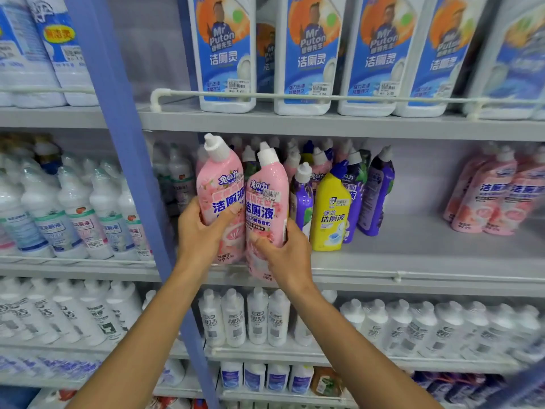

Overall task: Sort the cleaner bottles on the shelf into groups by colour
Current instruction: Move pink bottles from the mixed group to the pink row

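Pink cleaner bottles (219, 184), two, one gripped in my left hand (200, 228), one in my right hand (287, 255), touching side by side at the middle shelf's front edge (413, 276), so the pinks move together. Long axes near upright; white caps up, tilted slightly left. Purple bottles (376, 190) and yellow bottle (331, 211) stand just beside them.

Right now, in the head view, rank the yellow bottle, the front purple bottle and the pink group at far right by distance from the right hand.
From the right hand:
1. Front purple bottle, just beside it.
2. Yellow bottle, next along rightward.
3. Pink group, far right end of the shelf.
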The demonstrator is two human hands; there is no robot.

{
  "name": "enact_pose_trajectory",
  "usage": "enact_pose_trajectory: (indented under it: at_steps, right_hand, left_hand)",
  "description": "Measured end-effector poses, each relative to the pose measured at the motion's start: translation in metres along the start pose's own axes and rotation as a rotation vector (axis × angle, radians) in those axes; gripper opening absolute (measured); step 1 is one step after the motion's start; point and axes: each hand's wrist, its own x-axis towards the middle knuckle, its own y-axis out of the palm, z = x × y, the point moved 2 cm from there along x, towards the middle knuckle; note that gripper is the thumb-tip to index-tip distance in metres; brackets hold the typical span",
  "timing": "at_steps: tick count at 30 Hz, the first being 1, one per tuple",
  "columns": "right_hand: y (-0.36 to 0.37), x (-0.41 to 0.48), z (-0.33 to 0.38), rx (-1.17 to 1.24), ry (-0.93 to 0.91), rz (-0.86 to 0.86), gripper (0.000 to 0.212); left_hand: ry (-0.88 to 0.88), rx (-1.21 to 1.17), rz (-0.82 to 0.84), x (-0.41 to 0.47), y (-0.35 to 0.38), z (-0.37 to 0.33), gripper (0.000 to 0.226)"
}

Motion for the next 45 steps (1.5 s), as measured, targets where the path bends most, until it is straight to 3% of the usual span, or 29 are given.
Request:
enact_pose_trajectory:
  at_steps: [8,21,25,27,32,35,38,42,45]
  right_hand:
    - [-0.146,-0.013,-0.001,0.039,0.012,0.006,0.042]
    - [-0.486,0.061,-0.024,-0.171,-0.028,-0.166,0.043]
    - [-0.564,0.089,-0.049,-0.202,0.013,-0.179,0.037]
    - [-0.588,0.100,-0.064,-0.242,0.038,-0.158,0.036]
    - [-0.631,0.114,-0.088,-0.275,0.073,-0.081,0.038]
    - [-0.645,0.119,-0.090,-0.361,0.114,0.006,0.043]
    - [-0.656,0.121,-0.090,-0.471,0.094,-0.016,0.044]
    - [-0.659,0.122,-0.098,-0.507,0.060,-0.039,0.044]
    - [-0.662,0.129,-0.100,-0.529,0.039,0.000,0.049]
  left_hand:
    - [-0.074,-0.103,0.260,-0.061,0.106,-0.011,0.032]
    - [-0.140,-0.138,0.528,-0.094,0.444,0.039,0.034]
    - [-0.215,-0.105,0.509,-0.100,0.526,0.067,0.039]
    - [-0.246,-0.062,0.478,-0.102,0.551,0.083,0.047]
    - [-0.281,-0.019,0.516,-0.100,0.586,0.107,0.032]
    - [-0.266,0.067,0.571,-0.094,0.586,0.110,0.040]
    - [-0.211,0.229,0.584,-0.097,0.579,0.121,0.051]
    - [-0.143,0.287,0.467,-0.105,0.576,0.136,0.044]
    - [-0.143,0.306,0.550,-0.097,0.582,0.139,0.041]
